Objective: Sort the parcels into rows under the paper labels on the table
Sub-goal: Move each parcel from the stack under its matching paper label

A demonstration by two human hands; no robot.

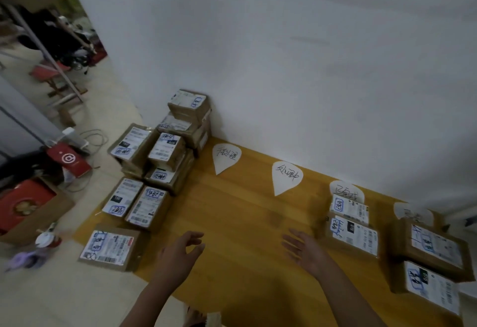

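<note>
Twelve brown cardboard parcels (166,150) with white printed stickers show their tops on the one yellow wooden table (232,223). Eight of them crowd the table's left end; some are stacked, and any hidden underneath cannot be counted. Four sit at the table's right end. Four white teardrop-shaped paper labels (286,177) with handwriting lie along the table's far edge. Two bare hands are over the table's near edge: one left hand (180,252), one right hand (304,249).
</note>
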